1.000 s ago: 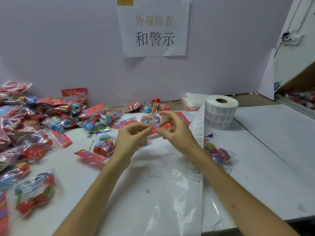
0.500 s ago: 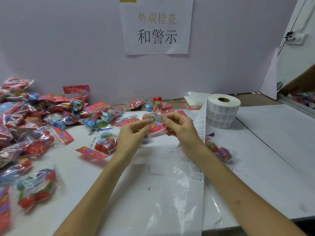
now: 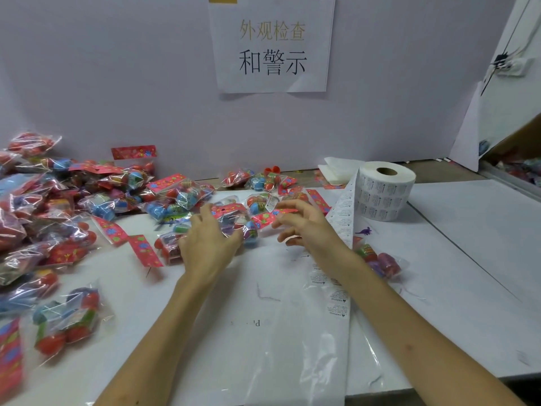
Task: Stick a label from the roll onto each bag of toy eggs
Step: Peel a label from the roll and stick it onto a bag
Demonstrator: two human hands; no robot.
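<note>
Two bare hands are shown low over a white table (image 3: 468, 259). The left hand's fingers (image 3: 205, 211) are spread and nearly straight, resting on a clear bag of toy eggs (image 3: 249, 230) with a red printed header; the thumb lies beside the bag's blue egg. The left hand (image 3: 209, 244) is flat rather than gripping. The right hand's fingers (image 3: 288, 204) are loosely curved and apart, closed on nothing that can be seen. The right hand (image 3: 310, 230) sits just right of the same bag, its fingertips near the red header.

Just beyond the right fingertips, a small white label (image 3: 271, 202) shows on a second bag (image 3: 257, 201) holding red and blue eggs; whether it lies fully flat cannot be told.

The label roll (image 3: 386, 191) stands on end to the right rear, well apart from the hands. Its label strip (image 3: 342, 221) runs from the roll toward the person, passes under the right forearm and ends on a clear plastic sheet (image 3: 292, 347). One further bag (image 3: 383, 262) lies right of that forearm.

A pile of bagged eggs (image 3: 58, 206) covers the table's left side. A paper sign (image 3: 272, 45) with printed characters hangs on the wall behind.
</note>
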